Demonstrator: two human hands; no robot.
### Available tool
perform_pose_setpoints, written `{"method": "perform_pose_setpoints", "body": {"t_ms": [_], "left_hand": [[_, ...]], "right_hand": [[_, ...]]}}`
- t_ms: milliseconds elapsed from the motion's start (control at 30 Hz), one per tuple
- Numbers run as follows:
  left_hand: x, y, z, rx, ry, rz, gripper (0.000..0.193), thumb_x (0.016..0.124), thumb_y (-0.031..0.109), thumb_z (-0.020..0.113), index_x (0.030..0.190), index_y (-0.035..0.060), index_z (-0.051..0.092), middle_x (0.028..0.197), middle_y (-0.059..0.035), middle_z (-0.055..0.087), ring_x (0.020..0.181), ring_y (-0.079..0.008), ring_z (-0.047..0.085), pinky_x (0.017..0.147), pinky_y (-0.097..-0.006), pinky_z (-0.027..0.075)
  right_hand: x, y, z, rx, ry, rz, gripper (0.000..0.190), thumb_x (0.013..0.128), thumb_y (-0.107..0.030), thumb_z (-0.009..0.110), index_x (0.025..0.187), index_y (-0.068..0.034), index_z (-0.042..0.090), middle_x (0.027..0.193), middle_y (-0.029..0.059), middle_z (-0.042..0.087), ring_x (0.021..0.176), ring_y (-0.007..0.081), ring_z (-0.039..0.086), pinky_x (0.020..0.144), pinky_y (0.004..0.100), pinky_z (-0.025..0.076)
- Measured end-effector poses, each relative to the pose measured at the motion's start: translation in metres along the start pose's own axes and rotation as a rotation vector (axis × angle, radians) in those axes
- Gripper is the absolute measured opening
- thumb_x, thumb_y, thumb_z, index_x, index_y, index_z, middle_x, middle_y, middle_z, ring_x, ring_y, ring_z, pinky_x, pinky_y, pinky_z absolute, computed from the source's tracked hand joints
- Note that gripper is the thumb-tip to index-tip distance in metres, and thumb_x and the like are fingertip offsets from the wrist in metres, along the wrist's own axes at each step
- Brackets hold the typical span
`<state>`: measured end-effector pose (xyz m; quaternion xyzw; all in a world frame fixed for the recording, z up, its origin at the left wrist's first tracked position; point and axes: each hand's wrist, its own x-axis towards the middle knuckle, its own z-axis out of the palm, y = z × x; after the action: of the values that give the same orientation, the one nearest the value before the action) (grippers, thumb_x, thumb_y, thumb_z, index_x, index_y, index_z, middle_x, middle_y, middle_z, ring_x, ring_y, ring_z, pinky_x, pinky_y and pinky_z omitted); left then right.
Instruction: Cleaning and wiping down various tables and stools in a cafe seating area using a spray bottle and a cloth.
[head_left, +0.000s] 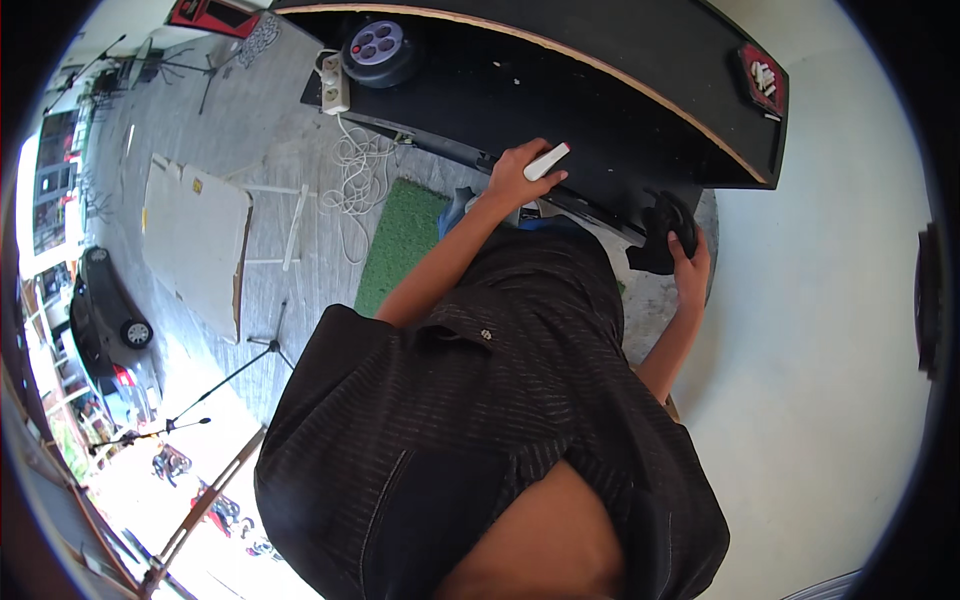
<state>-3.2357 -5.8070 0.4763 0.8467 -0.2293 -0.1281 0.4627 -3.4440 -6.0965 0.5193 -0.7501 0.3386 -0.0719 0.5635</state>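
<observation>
My left hand (516, 178) grips a small white oblong object (547, 162) with a pinkish-red tip, above the front edge of the black counter shelf (450, 82). Its exact kind is unclear. To the right, my right hand (691, 262) has its thumb and fingers closed around a black object (667, 229) at the right end of the shelf. That object has curved, band-like parts and a cloth-like flap; I cannot tell exactly what it is. The fingers behind it are partly hidden.
On the shelf's left end are a round cable reel (380, 52) and a white power strip (334, 86). White cable (356, 169) lies tangled on the floor beside green artificial turf (401, 232). A red tray (761, 79) holds several white sticks. A pale wall (810, 300) stands right.
</observation>
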Motion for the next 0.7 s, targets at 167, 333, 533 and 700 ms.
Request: {"method": "perform_pose_setpoints", "body": {"t_ms": [167,333,533,700], "left_hand": [[-0.010,0.013,-0.012,-0.342,0.155,0.091,0.034,0.082,0.016,0.086,0.109,0.0052,0.068,0.092,-0.0104,0.074,0.080,-0.0174,0.074,0.068,-0.0306,0.056],[-0.046,-0.011,-0.008,-0.341,0.428,0.107,0.042,0.085,0.008,0.085,0.123,0.0040,0.067,0.105,-0.0033,0.073,0.080,-0.0066,0.065,0.070,-0.0244,0.053],[-0.064,-0.013,-0.024,-0.258,0.693,-0.024,0.039,0.083,0.008,0.085,0.118,0.0034,0.067,0.096,-0.0028,0.068,0.070,-0.0079,0.060,0.064,-0.0255,0.049],[-0.092,-0.024,-0.029,-0.276,0.840,-0.124,0.042,0.083,0.007,0.084,0.122,0.0039,0.067,0.099,-0.0019,0.069,0.070,-0.0066,0.059,0.065,-0.0253,0.050]], "right_hand": [[0.028,-0.033,0.009,-0.042,-0.096,-0.107,0.051,0.095,-0.020,0.074,0.140,-0.001,0.058,0.122,0.0149,0.070,0.115,0.0223,0.064,0.102,0.0334,0.047],[0.067,-0.041,0.056,-0.376,-0.138,-0.270,0.055,0.090,-0.012,0.073,0.143,-0.010,0.057,0.132,0.0183,0.066,0.123,0.0330,0.064,0.104,0.0394,0.049],[0.118,0.027,0.121,-0.639,-0.114,-0.694,0.076,0.077,-0.008,0.074,0.147,-0.027,0.051,0.146,0.0083,0.054,0.134,0.0365,0.053,0.105,0.0503,0.049],[0.125,0.026,0.142,-1.017,-0.217,-0.436,0.078,0.079,-0.019,0.077,0.150,-0.028,0.045,0.159,0.0059,0.041,0.145,0.0326,0.042,0.104,0.0676,0.042]]}}
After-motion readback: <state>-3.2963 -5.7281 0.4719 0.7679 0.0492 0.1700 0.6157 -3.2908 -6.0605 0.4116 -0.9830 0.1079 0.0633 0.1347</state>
